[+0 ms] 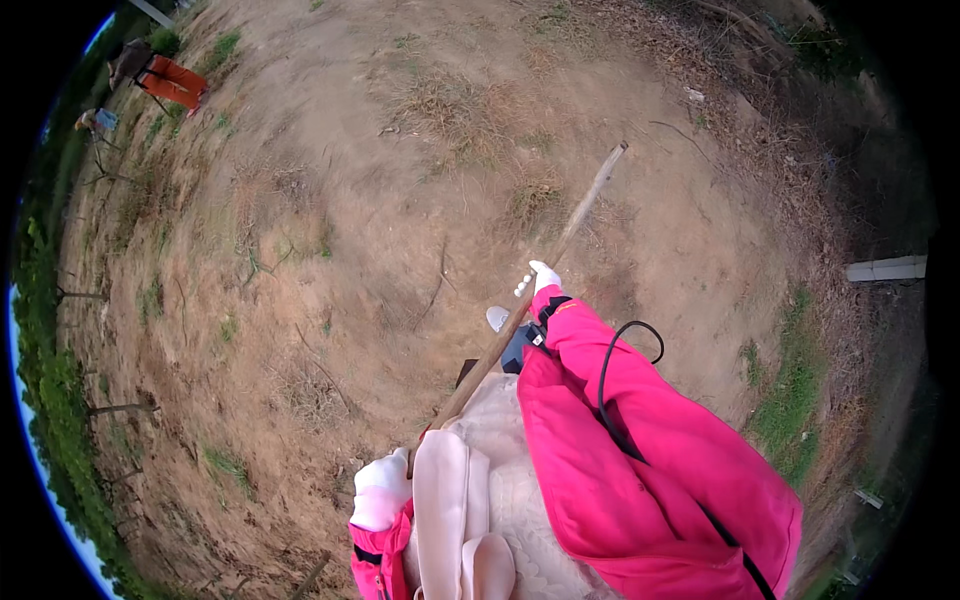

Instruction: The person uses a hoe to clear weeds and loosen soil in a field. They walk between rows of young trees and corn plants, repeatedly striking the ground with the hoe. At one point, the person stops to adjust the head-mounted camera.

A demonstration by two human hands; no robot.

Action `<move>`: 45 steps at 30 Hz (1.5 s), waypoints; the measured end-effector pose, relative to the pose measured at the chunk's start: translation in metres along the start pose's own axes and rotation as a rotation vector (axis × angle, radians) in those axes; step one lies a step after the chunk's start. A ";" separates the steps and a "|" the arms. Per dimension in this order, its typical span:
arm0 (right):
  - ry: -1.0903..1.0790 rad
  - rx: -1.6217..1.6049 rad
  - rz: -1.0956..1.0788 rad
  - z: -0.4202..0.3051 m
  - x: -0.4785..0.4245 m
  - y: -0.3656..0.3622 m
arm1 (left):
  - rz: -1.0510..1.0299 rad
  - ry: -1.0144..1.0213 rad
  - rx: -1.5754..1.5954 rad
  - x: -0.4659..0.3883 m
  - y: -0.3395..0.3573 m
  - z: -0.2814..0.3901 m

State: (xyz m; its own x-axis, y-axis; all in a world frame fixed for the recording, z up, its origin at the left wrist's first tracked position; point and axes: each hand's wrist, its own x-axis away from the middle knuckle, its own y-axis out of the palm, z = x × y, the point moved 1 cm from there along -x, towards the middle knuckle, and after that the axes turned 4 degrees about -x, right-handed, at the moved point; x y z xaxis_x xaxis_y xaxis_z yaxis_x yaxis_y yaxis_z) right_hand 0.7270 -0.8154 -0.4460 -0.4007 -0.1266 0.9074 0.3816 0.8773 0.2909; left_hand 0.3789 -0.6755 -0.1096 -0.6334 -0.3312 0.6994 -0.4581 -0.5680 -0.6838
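A long wooden pole (487, 360) slants across my front, from low at my left side to its bare far end at the upper right. My right hand (546, 277), in a white glove, is closed around it at mid-length with the fingertips showing. Lower down, my left hand (381, 484), also in a white glove, grips the near part of the pole beside the hanging pale pink cloth (442, 487). That cloth partly hides the near end, so I cannot tell whether a tool head is fixed there. A light shoe (496, 318) shows just beyond the pole.
Dry bare soil (375, 225) with tufts of withered grass (450, 112) and twigs surrounds me. A black cable (611, 375) loops off my pink sleeve. At the far left stands a person in orange trousers (174, 81). A pale post (886, 268) and leaf litter lie rightward.
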 end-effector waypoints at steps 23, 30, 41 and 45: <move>0.347 0.273 -0.016 0.084 0.005 0.103 | 0.031 -0.277 0.165 -0.054 -0.079 -0.049; 0.093 0.132 0.081 0.008 -0.053 0.100 | -0.046 -0.128 -0.156 -0.136 -0.088 -0.008; 0.738 -0.006 -0.284 0.220 0.042 0.179 | 0.339 -0.474 -0.487 0.023 -0.187 -0.010; 0.831 0.032 -0.274 0.222 0.085 0.213 | 0.269 -0.506 -0.581 0.058 -0.193 0.019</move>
State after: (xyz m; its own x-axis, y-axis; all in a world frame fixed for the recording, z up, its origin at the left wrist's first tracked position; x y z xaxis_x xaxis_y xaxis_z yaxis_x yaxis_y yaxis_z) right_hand 0.5895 -0.5362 -0.3741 0.2670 -0.6204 0.7374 0.3322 0.7775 0.5339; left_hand 0.4424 -0.6000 0.0669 -0.4730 -0.7798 0.4101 -0.6688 0.0147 -0.7433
